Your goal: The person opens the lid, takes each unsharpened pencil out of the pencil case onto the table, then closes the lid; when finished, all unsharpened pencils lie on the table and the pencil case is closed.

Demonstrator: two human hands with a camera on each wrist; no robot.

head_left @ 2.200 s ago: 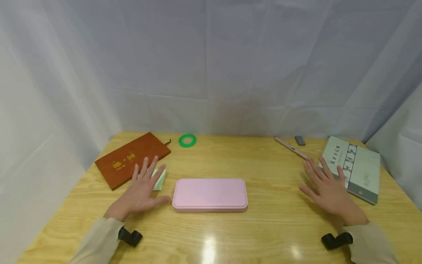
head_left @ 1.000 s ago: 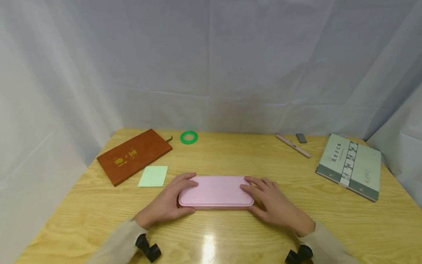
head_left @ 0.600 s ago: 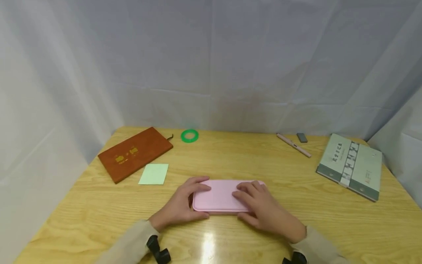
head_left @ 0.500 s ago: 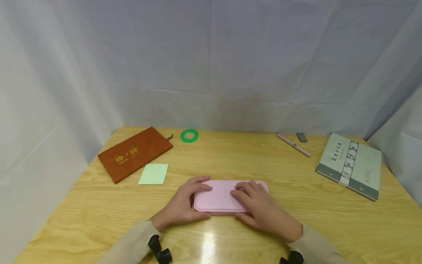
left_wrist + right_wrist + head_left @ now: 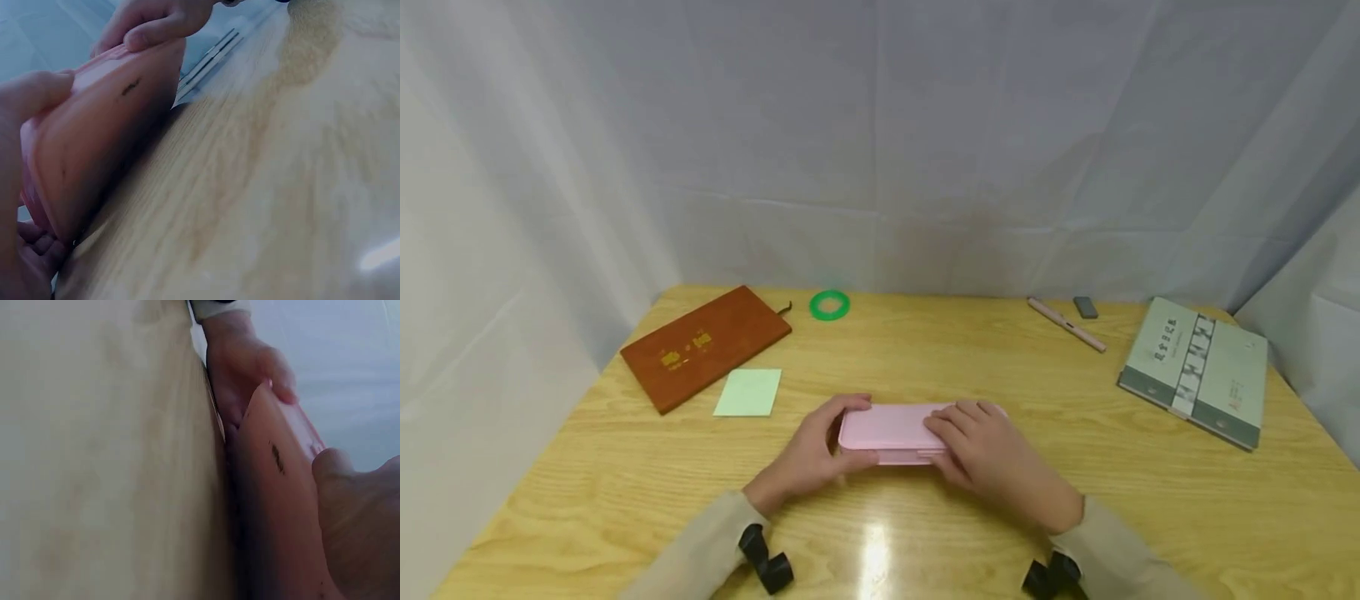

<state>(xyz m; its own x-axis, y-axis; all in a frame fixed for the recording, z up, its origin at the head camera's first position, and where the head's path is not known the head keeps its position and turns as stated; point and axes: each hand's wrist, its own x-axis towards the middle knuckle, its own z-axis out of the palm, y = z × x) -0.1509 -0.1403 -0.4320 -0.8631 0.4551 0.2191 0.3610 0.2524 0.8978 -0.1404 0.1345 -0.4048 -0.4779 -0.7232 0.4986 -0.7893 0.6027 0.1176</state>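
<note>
Your left hand and right hand each curl round an end of the pink case at frame centre, tilting its near edge off the table so fingers fit beneath.

We see a pale pink case with a small dark mark on its underside, on a light yellow worktop with wood grain. A rust-brown notebook bears gold marks. The sticky note is pale green, the ring bright green, the pen pink, the book grey-green with a patterned band.
</note>
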